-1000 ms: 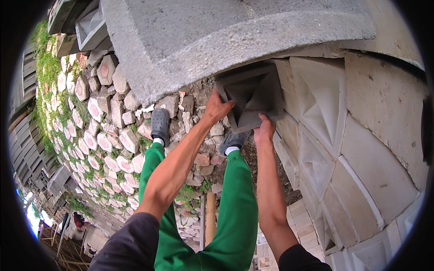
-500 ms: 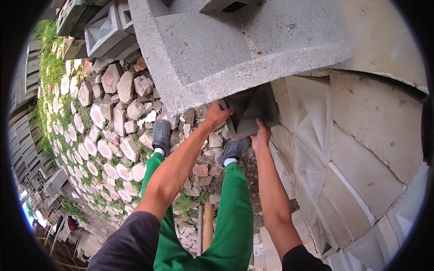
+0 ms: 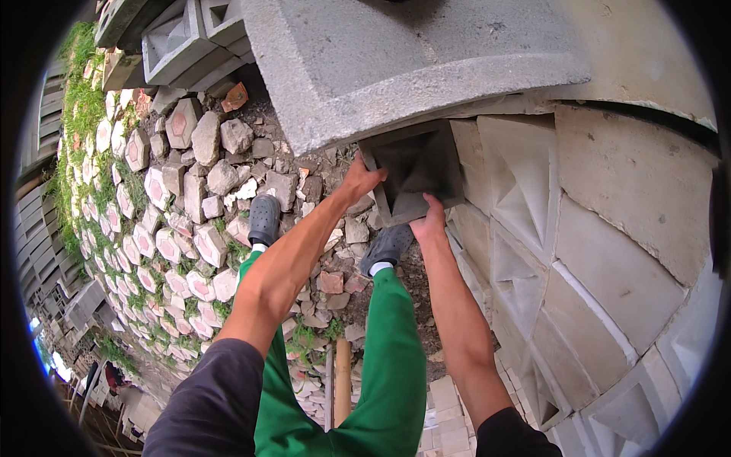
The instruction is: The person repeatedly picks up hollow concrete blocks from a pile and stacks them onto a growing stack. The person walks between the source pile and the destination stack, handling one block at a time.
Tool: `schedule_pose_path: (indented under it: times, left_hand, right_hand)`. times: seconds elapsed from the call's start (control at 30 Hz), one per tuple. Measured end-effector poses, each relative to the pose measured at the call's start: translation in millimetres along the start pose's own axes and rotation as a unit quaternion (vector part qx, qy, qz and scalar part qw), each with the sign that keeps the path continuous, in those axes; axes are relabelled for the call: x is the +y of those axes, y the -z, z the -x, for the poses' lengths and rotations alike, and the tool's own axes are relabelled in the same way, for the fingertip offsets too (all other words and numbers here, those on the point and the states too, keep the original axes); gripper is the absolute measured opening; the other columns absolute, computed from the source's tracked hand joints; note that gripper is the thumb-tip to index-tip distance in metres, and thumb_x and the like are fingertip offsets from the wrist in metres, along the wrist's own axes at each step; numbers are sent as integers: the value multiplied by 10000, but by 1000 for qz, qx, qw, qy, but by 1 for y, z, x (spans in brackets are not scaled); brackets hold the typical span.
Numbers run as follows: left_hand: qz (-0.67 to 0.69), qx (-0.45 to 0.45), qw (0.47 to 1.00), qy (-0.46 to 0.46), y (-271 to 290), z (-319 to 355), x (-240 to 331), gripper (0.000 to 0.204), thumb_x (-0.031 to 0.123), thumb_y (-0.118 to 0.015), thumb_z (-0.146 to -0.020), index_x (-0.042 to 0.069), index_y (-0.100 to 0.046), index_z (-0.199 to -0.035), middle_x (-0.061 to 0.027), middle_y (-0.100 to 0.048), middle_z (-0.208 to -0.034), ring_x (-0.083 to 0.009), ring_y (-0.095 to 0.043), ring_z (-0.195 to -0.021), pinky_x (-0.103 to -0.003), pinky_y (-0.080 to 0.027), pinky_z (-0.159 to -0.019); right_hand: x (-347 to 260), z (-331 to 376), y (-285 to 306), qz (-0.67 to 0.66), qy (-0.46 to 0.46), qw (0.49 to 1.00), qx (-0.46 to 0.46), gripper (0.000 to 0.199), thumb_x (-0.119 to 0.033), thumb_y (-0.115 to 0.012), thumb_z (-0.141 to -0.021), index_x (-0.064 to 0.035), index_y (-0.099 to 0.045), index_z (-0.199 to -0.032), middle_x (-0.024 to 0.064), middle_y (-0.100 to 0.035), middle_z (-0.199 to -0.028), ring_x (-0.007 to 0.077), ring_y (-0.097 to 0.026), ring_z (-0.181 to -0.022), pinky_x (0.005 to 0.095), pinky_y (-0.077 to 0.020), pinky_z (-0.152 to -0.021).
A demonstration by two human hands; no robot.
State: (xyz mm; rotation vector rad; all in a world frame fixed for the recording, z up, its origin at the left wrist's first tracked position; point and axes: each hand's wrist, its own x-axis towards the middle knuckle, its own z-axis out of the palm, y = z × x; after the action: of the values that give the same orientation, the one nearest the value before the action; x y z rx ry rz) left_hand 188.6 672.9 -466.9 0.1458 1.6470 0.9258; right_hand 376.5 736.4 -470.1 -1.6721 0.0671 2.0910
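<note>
Both my hands grip a dark grey concrete block with a square rim and a recessed angular face (image 3: 410,169), just below the overhanging edge of a large grey concrete slab (image 3: 426,95). My left hand (image 3: 361,183) is closed on the block's left rim. At its lower right corner, my right hand (image 3: 429,218) holds the near edge with the thumb on the face side. The block's far edge lies in the shade of the slab, and its underside is hidden. On the right the block is close to a wall of stacked pale concrete blocks (image 3: 601,263).
Loose stones and broken bricks (image 3: 222,177) cover the ground around my grey clogs (image 3: 264,219). Hexagonal pavers with grass between them (image 3: 169,245) spread out to the left. More hollow blocks (image 3: 179,46) are stacked at upper left. A yellowish pole (image 3: 343,381) lies between my legs.
The view has shifted a little, and the slab edge sits higher in it. More of the dark block shows beneath the slab. Both hands keep their hold.
</note>
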Motion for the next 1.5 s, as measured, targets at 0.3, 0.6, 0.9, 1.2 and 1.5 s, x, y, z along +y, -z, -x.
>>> schedule_pose_path:
  times: [0.3, 0.6, 0.9, 1.2, 1.5]
  left_hand:
    - [2, 65, 998, 7, -8, 46, -9, 938, 362, -703, -734, -87, -225, -1404, -243, -434, -1355, -302, -462, -1231, -367, -355, -1033]
    - [344, 108, 931, 51, 33, 193, -98, 153, 90, -684, -813, 0, -579, -881, -110, -657, -807, -164, -645, -686, -279, -521, -582]
    - [248, 245, 934, 82, 208, 288, -117, 336, 246, -807, -719, 42, -544, -675, -34, -589, -674, -86, -502, -598, -268, -420, -528]
    - [288, 372, 882, 22, 389, 432, -69, 534, 397, -654, -852, 38, -448, -515, -7, -445, -487, -76, -415, -479, -291, -330, -440]
    - [511, 414, 752, -30, 445, 608, -89, 464, 408, -353, -977, 73, -452, -672, 12, -391, -527, -98, -363, -471, -283, -294, -454]
  right_hand:
    - [26, 59, -16, 180, 5, 983, 40, 902, -655, -535, -819, -114, -199, -1457, 119, -263, -1477, 294, -232, -1377, 542, -245, -1085]
    - [147, 155, -21, 469, -59, 880, -42, 457, -444, -477, -951, -55, -535, -1183, 84, -566, -1147, 203, -528, -1074, 436, -458, -893]
    - [283, 211, -119, 581, 0, 809, -82, 366, -365, -577, -922, -50, -626, -743, 0, -566, -656, 101, -526, -569, 251, -464, -552]
    - [422, 334, -271, 737, 51, 620, -264, 450, -373, -494, -967, -58, -527, -648, -4, -468, -538, 82, -452, -484, 244, -384, -471]
    - [524, 521, -350, 747, 24, 557, -362, 395, -365, -465, -980, -26, -602, -832, -10, -451, -500, 55, -360, -381, 228, -281, -360]
